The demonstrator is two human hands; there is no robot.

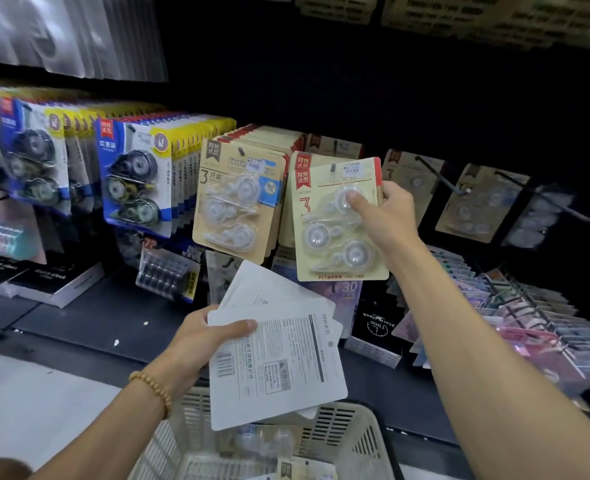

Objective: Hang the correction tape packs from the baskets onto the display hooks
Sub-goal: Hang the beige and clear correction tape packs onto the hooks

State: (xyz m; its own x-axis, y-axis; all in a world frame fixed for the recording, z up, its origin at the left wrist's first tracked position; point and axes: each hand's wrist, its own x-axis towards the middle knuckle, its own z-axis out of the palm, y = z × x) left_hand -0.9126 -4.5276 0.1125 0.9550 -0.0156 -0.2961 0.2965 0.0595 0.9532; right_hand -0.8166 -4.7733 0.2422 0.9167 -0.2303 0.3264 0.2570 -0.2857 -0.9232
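We are holding one correction tape pack [338, 220] up at the display with our right hand [387, 216], thumb pressing its clear blister front, the other fingers curling behind its right edge. The pack's top hole is sitting at a hook [333, 167] beside a full row of packs [241, 192]. Our left hand [196, 344] is gripping a fanned stack of packs [272, 358], backs facing us, thumb clamping on top. The stack is hanging above a white basket [352, 441] containing more packs.
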